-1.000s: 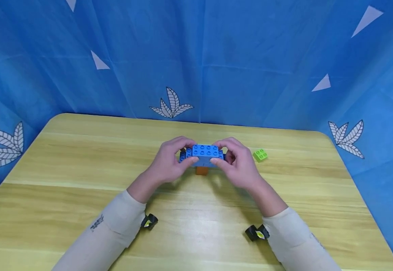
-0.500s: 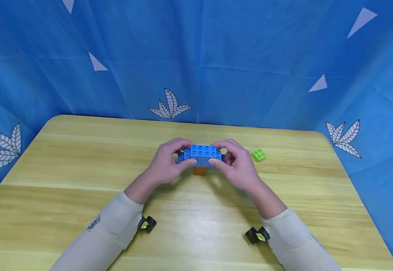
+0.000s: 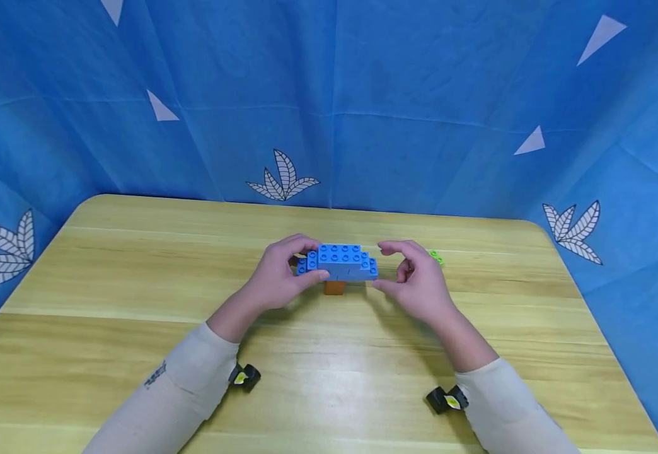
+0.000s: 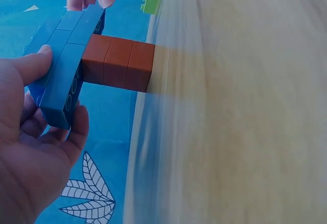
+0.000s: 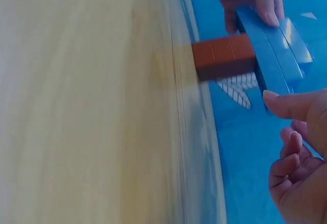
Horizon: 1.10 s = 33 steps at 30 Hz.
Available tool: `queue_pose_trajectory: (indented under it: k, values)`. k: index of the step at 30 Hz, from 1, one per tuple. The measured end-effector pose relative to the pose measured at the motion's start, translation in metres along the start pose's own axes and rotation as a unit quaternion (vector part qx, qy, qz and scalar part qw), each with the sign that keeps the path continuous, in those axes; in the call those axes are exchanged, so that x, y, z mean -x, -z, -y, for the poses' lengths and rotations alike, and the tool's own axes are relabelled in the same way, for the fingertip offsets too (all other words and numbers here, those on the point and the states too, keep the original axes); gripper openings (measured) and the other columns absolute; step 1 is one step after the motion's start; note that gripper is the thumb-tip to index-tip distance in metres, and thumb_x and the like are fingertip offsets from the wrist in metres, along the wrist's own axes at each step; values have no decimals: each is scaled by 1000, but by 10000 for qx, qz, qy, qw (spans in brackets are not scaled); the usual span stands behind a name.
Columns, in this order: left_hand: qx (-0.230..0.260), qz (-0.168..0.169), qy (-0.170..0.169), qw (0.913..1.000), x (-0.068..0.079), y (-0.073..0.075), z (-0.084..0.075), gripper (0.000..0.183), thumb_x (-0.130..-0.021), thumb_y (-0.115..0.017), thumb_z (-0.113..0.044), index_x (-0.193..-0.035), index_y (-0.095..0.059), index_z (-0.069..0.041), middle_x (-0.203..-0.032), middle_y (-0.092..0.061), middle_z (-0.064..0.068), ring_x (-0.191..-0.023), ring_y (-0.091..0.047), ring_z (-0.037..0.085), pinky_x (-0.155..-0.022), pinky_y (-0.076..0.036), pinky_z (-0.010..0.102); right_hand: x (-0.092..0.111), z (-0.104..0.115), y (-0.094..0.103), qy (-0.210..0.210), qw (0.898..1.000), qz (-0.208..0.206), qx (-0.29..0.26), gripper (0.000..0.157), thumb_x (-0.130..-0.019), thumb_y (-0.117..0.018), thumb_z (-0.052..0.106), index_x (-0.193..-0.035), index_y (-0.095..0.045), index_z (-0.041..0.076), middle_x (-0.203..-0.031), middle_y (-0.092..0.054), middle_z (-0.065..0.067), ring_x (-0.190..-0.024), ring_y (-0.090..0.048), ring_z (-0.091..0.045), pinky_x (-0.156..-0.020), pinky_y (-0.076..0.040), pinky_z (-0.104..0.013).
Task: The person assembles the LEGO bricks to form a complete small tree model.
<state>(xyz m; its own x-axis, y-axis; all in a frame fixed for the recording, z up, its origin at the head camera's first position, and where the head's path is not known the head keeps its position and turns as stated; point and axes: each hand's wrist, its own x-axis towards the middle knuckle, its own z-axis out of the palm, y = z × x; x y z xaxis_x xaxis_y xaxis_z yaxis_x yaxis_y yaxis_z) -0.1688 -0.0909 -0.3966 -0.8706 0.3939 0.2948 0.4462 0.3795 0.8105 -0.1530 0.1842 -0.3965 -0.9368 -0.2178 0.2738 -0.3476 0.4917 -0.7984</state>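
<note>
In the head view a stepped build of blue toy building bricks [image 3: 339,255] tops a short brown column [image 3: 334,288]. The left wrist view shows this column as three stacked brown bricks [image 4: 118,63], standing upright on the table. My left hand [image 3: 283,271] grips the left end of the blue part, thumb on the near face and fingers behind and beneath. Off the right end is my right hand [image 3: 420,280], its index finger and thumb spread apart with nothing between them. Its thumb tip is right at the lowest blue layer's end; the other fingers are loosely curled.
A lime-green brick [image 3: 438,257] lies on the wooden table [image 3: 329,378] beyond my right hand, which partly covers it. Behind the table hangs a blue cloth [image 3: 329,94] with leaf prints. Black wrist cameras [image 3: 447,400] hang beside both sleeves.
My right hand has let go of the blue bricks and moved right, opening its fingers and partly covering the green brick. The left hand keeps its grip; the build stays in place.
</note>
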Motion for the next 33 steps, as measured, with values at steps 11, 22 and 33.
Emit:
queue_pose_trajectory:
  k: [11, 22, 33]
  values:
    - [-28, 77, 250, 9997, 0, 1, 1, 40, -86, -82, -22, -119, -67, -5, -113, -65, 1, -93, -57, 20, -79, -53, 37, 4, -31, 31, -1081, 9844, -702, 1200, 54, -82, -83, 11, -131, -62, 5, -122, -61, -12, -61, -52, -20, -59, -44, -34]
    - [-22, 103, 425, 9990, 0, 2, 0, 40, -86, -82, -22, -119, -67, -5, -112, -65, 1, -94, -57, 20, -80, -52, 36, 1, -46, 43, -2006, 9564, -734, 1990, 60, -85, -80, 29, -131, -58, -2, -125, -58, -23, -117, -51, -43, -97, -38, -56]
    - [-2, 129, 322, 9994, -2, 1, 1, 40, -86, -82, -21, -119, -67, -4, -112, -65, 1, -93, -57, 20, -78, -52, 35, 0, -46, 41, -2402, 9509, -748, 1802, 49, -89, -76, 33, -123, -64, 1, -114, -64, -19, -107, -57, -38, -89, -43, -51]
